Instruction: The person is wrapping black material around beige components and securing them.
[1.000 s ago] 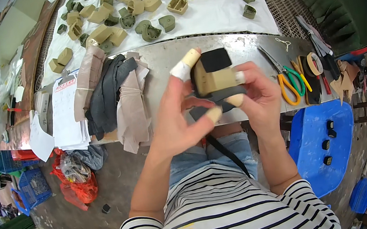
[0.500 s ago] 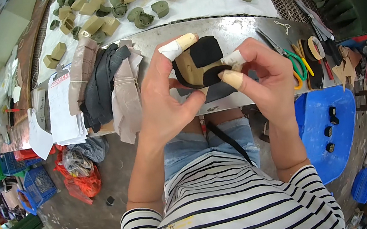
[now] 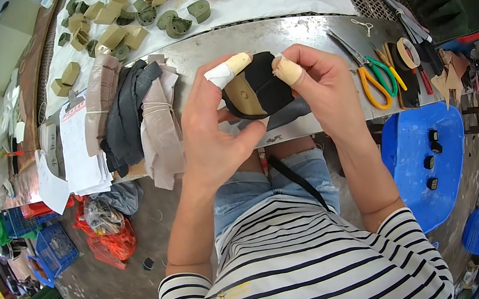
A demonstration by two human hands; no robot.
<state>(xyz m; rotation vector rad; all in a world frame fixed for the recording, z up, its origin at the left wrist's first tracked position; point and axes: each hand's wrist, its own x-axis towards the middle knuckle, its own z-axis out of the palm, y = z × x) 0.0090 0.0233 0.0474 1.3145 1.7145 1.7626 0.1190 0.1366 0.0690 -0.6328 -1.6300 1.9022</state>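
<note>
A tan block (image 3: 241,96) with rounded corners is held above the table's front edge, partly covered in black fabric (image 3: 272,89). The fabric lies over its right side and runs round its rim, while the tan face shows at left. My left hand (image 3: 202,127) grips the block from the left, thumb below and fingers at the top edge. My right hand (image 3: 322,78) is closed at the upper right corner, thumb and fingers pinching the black fabric there. Tan and white coverings wrap some fingertips. Beneath the block, a dark fabric piece (image 3: 287,114) lies on the metal tabletop.
Tan and green blocks (image 3: 111,35) lie on white cloth (image 3: 267,3) at the back. Stacks of dark fabric strips (image 3: 128,110) and papers (image 3: 77,143) are at left. Scissors (image 3: 375,83) and a tape roll (image 3: 408,53) lie right; a blue tub (image 3: 406,168) holds several black pieces.
My right hand has moved from the block's lower right rim up to its upper right corner. Black fabric now covers more of the right side. My left hand keeps its grip.
</note>
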